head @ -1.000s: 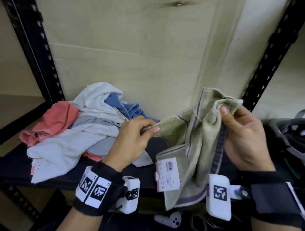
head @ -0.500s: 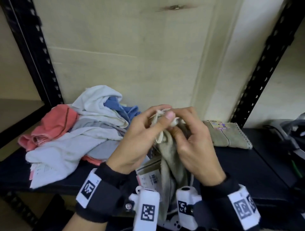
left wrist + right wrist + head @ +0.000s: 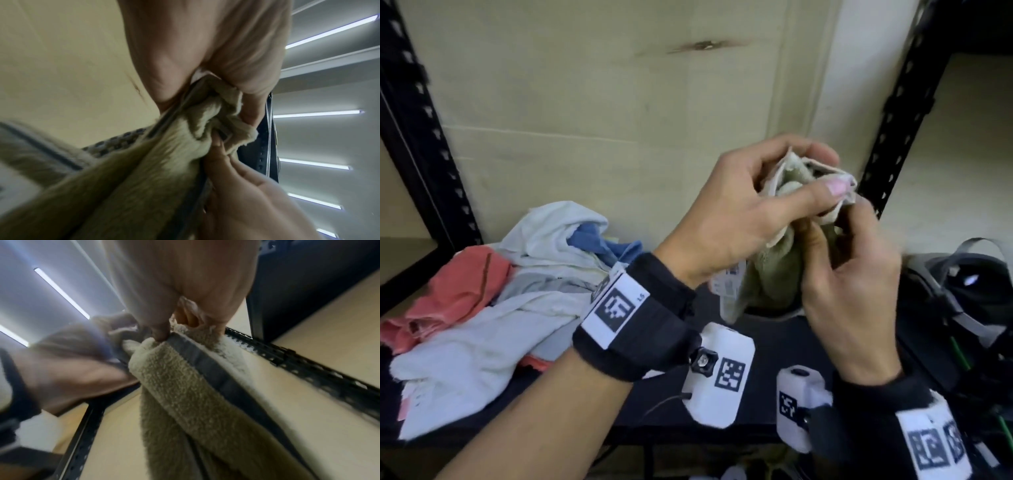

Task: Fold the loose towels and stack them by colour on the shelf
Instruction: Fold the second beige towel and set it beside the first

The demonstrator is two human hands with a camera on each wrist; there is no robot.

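A pale plywood back panel (image 3: 592,102) fills the upper half of the head view, framed by black perforated uprights (image 3: 424,144) at the left and right edges, with a dark shelf board (image 3: 784,339) running across the lower part. At the centre right of the frame, above that board, both hands meet on an olive-green towel (image 3: 774,277). The left hand (image 3: 726,219) comes in from the lower left, its thumb and curled fingers pinching the bunched top corners of the towel. The right hand (image 3: 856,291), from the lower right, pinches the same cloth just beneath, fingertips closed on its edge. The towel hangs down between the two wrists, a white paper tag (image 3: 729,281) showing at its left side. In the right wrist view a dark grey band (image 3: 205,363) runs along the towel's edge. At the lower left of the frame a loose heap of towels (image 3: 493,308) lies on the shelf: coral, white, grey and blue pieces tangled together. At the right edge sits a dark object with grey straps (image 3: 969,284).
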